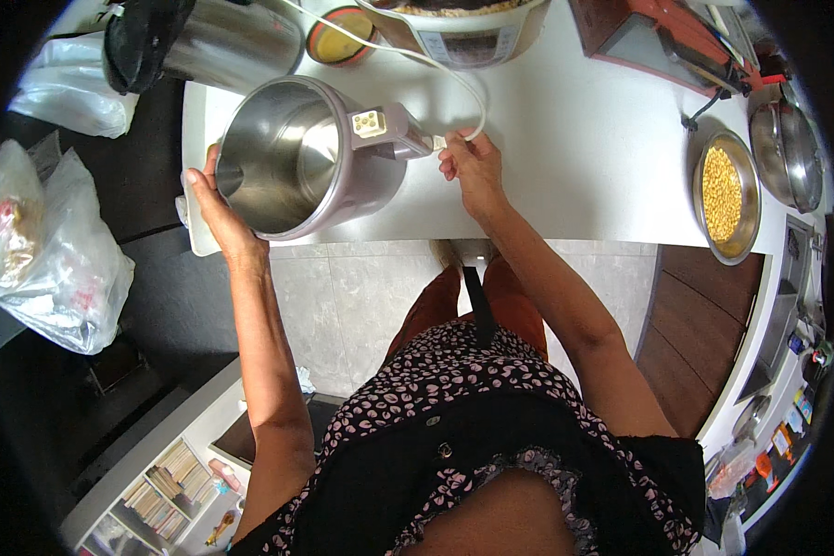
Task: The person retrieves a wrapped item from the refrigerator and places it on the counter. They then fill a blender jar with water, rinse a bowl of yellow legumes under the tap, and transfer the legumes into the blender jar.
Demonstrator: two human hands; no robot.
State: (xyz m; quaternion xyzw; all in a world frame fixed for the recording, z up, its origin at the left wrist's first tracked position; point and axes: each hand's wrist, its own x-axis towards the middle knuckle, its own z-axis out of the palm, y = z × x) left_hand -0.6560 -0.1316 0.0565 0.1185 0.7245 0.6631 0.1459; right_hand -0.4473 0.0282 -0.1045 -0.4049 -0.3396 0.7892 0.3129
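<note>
A lidless appliance jug (375,187) with a steel inside and a pale outer wall stands on the white counter, its open mouth facing me. My left hand (226,215) holds its left side, thumb near the rim and fingers partly hidden behind it. The jug's handle (389,128), with a small button panel on top, points right. At the handle's end my right hand (471,163) pinches the white plug (438,143) of a power cord (484,111), which loops up over the counter. Whether the plug is fully seated cannot be told.
Behind the jug are a steel canister (233,45), a round red-rimmed lid (340,35) and a rice cooker (459,42). A red appliance (639,48) stands back right. A steel bowl of yellow beans (721,194) sits at the right edge, beside steel bowls (789,156). Plastic bags (76,278) lie left.
</note>
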